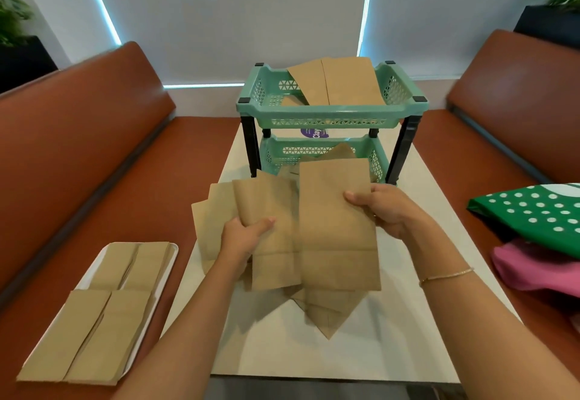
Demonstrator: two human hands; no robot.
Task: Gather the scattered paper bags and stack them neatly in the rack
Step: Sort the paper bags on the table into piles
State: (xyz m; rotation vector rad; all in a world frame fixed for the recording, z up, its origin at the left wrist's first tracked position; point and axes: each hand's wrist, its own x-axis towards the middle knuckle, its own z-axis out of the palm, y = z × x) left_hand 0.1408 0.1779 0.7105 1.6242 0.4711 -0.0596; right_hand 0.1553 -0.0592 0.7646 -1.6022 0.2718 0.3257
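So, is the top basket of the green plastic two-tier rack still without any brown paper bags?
No, flat brown paper bags already lie in the top basket of the green plastic rack, leaning over its far rim.

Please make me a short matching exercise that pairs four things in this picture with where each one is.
Things:
1. white tray
2. green dotted bag
3. rack
4. tall paper bag

Places:
A. at the table's far end
B. on the left seat
C. in the right hand
D. on the right seat

Pairs: 1-B, 2-D, 3-A, 4-C
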